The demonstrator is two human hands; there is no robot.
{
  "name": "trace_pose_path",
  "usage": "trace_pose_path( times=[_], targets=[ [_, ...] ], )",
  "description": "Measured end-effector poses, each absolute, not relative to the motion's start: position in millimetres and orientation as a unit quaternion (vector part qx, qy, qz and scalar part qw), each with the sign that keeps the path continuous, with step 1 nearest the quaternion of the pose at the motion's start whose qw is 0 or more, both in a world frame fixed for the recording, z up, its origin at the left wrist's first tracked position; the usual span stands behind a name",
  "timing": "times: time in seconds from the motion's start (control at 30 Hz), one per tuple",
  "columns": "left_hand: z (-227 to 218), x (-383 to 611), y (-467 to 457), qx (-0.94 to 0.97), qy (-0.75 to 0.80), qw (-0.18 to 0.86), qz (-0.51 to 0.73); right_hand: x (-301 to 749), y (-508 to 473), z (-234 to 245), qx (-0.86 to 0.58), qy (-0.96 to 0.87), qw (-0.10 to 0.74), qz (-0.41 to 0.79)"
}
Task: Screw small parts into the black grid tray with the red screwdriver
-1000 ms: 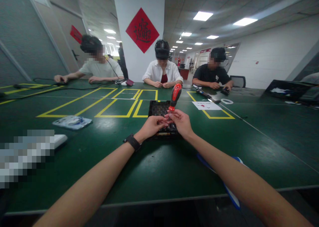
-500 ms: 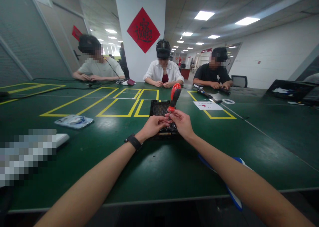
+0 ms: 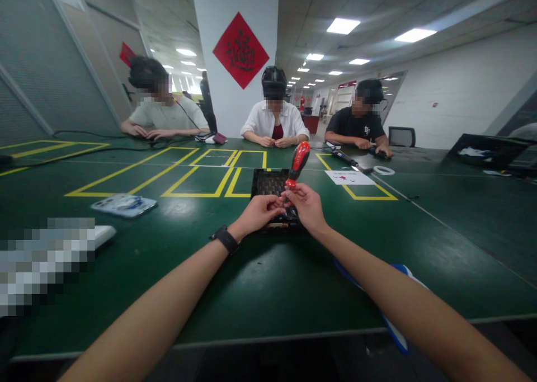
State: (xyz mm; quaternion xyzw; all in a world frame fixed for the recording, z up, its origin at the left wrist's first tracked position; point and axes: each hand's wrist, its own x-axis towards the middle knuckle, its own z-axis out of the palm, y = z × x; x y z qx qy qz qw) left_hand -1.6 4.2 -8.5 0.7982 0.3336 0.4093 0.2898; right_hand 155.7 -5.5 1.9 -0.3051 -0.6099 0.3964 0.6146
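Red-and-black screwdriver [image 3: 298,163], tilted, handle up, over black tray [image 3: 260,182] on green desk [image 3: 235,298], right hand [image 3: 308,207] with grip pinched around it below the handle, left hand [image 3: 259,212] beside it, fingertips drawn together, cannot tell whether that grip holds anything.

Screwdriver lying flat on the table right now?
No, the screwdriver stands handle-up at a slight tilt above the black tray, with the right hand gripping it below the handle.
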Motion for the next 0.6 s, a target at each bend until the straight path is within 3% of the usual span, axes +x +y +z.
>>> trace_pose_path(
  times=[0.33, 0.6],
  targets=[
    [-6.2, -1.9, 3.3, 0.799, 0.311, 0.322, 0.401, 156.5, -4.0, 0.3, -0.298, -0.621, 0.607, 0.397],
    [-6.3, -1.1, 3.1, 0.794, 0.344, 0.289, 0.408, 156.3, -0.5, -3.5, -0.286, -0.604, 0.633, 0.391]
  ],
)
